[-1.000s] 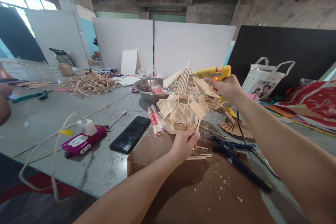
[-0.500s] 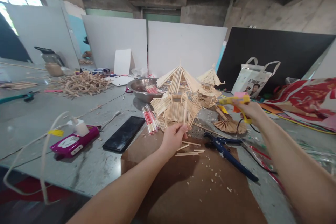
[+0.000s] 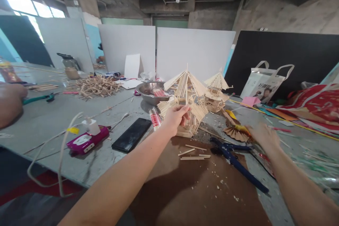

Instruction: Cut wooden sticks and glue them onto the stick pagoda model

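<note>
A pagoda-like model [image 3: 182, 86] of thin wooden sticks, with a pointed roof, stands in front of me. My left hand [image 3: 178, 117] is closed at its front in a pinch on a thin wooden stick [image 3: 186, 97], which points up from the fingertips; the hand covers part of the lower tier. To the right, my right hand [image 3: 263, 137] is smeared by motion and its fingers cannot be made out. It is low beside a yellow glue gun [image 3: 242, 129], which is over a pleated brown paper piece [image 3: 232, 134].
Blue-handled cutters [image 3: 238, 166] and several loose sticks [image 3: 193, 158] lie around the brown sheet [image 3: 206, 190]. Left are a black phone [image 3: 132, 135], a purple power strip [image 3: 88, 141] and a stick heap [image 3: 96, 86]. Behind stand a metal bowl [image 3: 144, 93] and a smaller stick model [image 3: 215, 90].
My right hand has lowered the yellow glue gun toward the pleated paper. My left hand has moved up against the model with the stick. The view has turned left, and another person's arm shows.
</note>
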### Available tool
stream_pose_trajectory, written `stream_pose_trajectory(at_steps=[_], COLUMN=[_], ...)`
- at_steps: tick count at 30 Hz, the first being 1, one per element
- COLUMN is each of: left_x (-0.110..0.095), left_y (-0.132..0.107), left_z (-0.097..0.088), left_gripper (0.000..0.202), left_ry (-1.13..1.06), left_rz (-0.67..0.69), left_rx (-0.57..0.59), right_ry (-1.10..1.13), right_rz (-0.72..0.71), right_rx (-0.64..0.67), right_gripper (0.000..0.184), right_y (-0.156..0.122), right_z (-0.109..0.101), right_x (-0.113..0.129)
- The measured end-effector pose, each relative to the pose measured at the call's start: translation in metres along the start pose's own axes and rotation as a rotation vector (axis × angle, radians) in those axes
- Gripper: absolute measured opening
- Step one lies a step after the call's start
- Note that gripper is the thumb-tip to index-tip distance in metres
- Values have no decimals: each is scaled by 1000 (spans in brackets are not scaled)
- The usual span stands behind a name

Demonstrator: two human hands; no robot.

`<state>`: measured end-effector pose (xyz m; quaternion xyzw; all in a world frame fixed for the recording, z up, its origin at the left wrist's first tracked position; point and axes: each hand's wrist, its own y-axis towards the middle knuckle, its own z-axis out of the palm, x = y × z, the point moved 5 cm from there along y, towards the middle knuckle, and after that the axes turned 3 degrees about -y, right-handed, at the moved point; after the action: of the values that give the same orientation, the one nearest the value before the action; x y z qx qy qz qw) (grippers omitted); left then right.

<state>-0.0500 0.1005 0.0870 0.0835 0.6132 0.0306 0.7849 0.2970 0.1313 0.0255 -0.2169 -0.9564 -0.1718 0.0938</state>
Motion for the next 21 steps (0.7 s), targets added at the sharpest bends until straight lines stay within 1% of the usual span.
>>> stream_pose_trajectory(at_steps=[1, 2, 4, 7, 9, 15, 21], left_x=[-2, -3, -5, -8, -9, -13, -14], left_y=[3, 6, 9, 13, 14, 21, 25], left_z=[1, 2, 5, 4, 3, 4, 2], left_gripper=[25, 25, 25, 24, 24, 22, 22], left_ry=[4, 8, 5, -26, -44, -79, -121], left_rz=[0, 1, 14, 15, 0, -16, -13], left_rx=[13, 26, 45, 20, -13, -24, -45], right_ry=[-69, -99, -98, -56, -12, 49, 120], right_rz=[29, -28, -194, -288, -313, -381, -423], right_rx=[-22, -19, -12, -80, -88, -100, -72], right_gripper=[63, 62, 57, 49, 46, 38, 33], right_y=[-7, -15, -32, -54, -63, -72, -73], right_z=[-6, -10, -17, -28, -31, -32, -28], right_x=[3, 11, 29, 45, 51, 59, 61])
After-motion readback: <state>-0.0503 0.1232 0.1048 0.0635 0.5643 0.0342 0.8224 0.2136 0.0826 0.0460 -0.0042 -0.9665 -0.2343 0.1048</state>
